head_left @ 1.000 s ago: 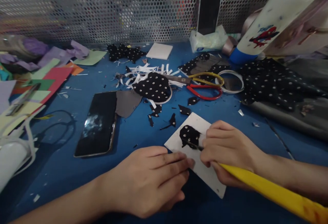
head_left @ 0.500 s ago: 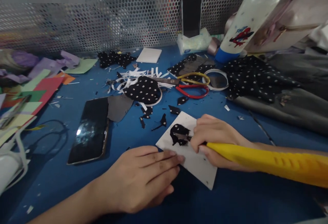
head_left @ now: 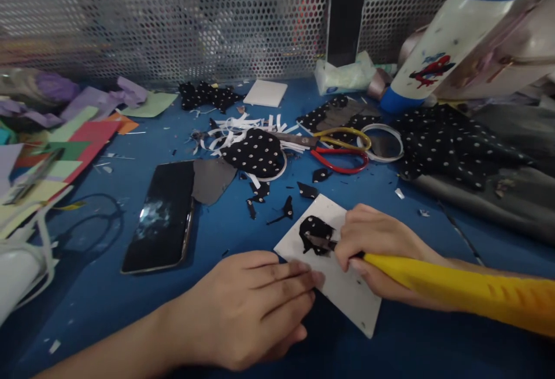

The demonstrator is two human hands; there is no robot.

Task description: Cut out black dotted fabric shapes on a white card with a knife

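A white square piece of board (head_left: 353, 298) lies on the blue table, with a small cut piece of black dotted cloth (head_left: 318, 226) on it. My right hand (head_left: 381, 252) is closed around a long tool with a yellow handle (head_left: 437, 278); its narrow grey end touches the cloth piece. The fist hides part of the tool, so its exact kind is unclear. My left hand (head_left: 255, 307) lies with fingers stretched out, fingertips resting on the board's left edge, holding nothing.
Scissors with red and yellow handles (head_left: 342, 159) lie beyond the board, beside white paper strips (head_left: 229, 127) and dotted cloth scraps (head_left: 255, 153). A phone (head_left: 162, 217) lies at left; another phone (head_left: 346, 23) stands upright behind. A blue-capped bottle (head_left: 442, 49) leans at right.
The view has shifted, so everything sits a little further right. The tool's grey end lies slightly differently against the cloth piece. Both hands keep their places on the board.
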